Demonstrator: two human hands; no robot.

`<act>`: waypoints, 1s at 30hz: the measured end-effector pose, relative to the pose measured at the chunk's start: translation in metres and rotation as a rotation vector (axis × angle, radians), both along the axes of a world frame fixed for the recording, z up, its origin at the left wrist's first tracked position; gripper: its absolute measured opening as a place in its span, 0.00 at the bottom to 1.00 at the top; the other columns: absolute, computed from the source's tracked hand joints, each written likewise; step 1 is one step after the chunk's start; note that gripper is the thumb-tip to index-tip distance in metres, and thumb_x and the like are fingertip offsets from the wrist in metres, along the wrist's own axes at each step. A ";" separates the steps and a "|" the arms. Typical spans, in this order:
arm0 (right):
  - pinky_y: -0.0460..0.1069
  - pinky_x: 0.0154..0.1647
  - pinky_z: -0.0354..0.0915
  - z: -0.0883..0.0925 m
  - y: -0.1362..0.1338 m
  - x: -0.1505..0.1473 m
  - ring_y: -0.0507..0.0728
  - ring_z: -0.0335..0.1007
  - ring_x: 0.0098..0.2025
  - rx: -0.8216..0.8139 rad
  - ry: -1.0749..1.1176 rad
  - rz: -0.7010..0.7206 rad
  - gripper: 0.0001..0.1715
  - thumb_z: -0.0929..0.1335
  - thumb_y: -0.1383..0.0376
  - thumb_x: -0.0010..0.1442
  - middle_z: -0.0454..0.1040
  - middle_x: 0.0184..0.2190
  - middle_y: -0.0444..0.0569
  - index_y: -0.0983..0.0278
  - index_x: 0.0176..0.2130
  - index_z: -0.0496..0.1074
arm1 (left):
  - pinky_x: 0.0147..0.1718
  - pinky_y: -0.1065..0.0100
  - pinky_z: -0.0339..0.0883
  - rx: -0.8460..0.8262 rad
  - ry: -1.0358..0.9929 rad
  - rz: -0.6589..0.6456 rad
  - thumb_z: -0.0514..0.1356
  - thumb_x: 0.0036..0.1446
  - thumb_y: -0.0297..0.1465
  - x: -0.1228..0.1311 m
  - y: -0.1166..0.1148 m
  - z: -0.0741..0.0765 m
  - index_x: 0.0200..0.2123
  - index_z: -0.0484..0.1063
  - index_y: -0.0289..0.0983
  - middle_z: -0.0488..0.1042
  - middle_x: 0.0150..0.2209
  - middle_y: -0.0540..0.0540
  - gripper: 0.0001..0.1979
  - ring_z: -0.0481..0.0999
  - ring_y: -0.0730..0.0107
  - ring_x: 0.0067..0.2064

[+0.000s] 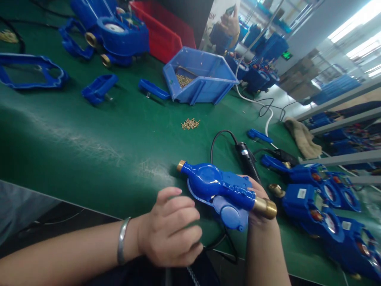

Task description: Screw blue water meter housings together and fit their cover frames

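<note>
A blue water meter body (220, 188) with brass threaded ends lies on its side near the front edge of the green table (89, 131). My right hand (257, 194) grips it from underneath, mostly hidden behind the meter. My left hand (171, 232), with a metal bracelet on the wrist, is curled into a loose fist just left of the meter, beside its round flange; what its fingers hold, if anything, I cannot make out. A black electric screwdriver (248, 161) with its cable lies just behind the meter.
A small pile of brass screws (190, 124) lies mid-table before a blue bin (202, 79) of screws. Blue covers (99, 88) and frames lie far left, a red bin (162, 33) behind. Several assembled blue meters (321, 202) crowd the right. Another person's hand (230, 24) appears far back.
</note>
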State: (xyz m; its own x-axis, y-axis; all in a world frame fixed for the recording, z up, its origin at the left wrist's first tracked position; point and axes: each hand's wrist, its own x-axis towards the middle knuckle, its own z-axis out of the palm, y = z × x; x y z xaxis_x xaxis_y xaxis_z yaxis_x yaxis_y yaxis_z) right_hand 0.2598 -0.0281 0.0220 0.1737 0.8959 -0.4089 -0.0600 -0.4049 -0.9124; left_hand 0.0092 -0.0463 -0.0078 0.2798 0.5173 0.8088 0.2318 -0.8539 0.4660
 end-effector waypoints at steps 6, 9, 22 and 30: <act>0.56 0.41 0.64 -0.012 -0.003 0.010 0.63 0.70 0.39 0.058 -0.012 0.054 0.19 0.71 0.58 0.39 0.76 0.35 0.51 0.62 0.34 0.76 | 0.55 0.60 0.49 0.187 0.075 -0.161 0.57 0.49 0.29 0.008 -0.013 -0.006 0.22 0.73 0.39 0.75 0.25 0.51 0.07 0.72 0.69 0.36; 0.58 0.47 0.61 -0.012 -0.004 0.012 0.66 0.67 0.46 0.080 -0.023 0.085 0.19 0.71 0.57 0.39 0.75 0.40 0.52 0.61 0.34 0.76 | 0.55 0.58 0.49 0.181 0.038 -0.202 0.56 0.49 0.28 0.012 -0.017 -0.010 0.23 0.74 0.39 0.75 0.27 0.51 0.07 0.71 0.68 0.36; 0.58 0.51 0.59 -0.016 -0.005 0.015 0.66 0.67 0.46 0.138 -0.022 0.126 0.23 0.73 0.53 0.36 0.75 0.40 0.51 0.61 0.34 0.77 | 0.58 0.61 0.45 0.419 0.177 -0.159 0.55 0.53 0.31 0.027 -0.013 -0.015 0.31 0.77 0.44 0.77 0.39 0.54 0.10 0.69 0.66 0.50; 0.56 0.46 0.62 -0.005 -0.010 0.005 0.64 0.69 0.43 0.113 -0.009 0.069 0.21 0.73 0.57 0.37 0.76 0.39 0.50 0.62 0.34 0.77 | 0.62 0.53 0.35 0.387 0.475 0.100 0.55 0.57 0.31 0.037 -0.010 -0.016 0.46 0.72 0.44 0.67 0.56 0.50 0.13 0.55 0.64 0.61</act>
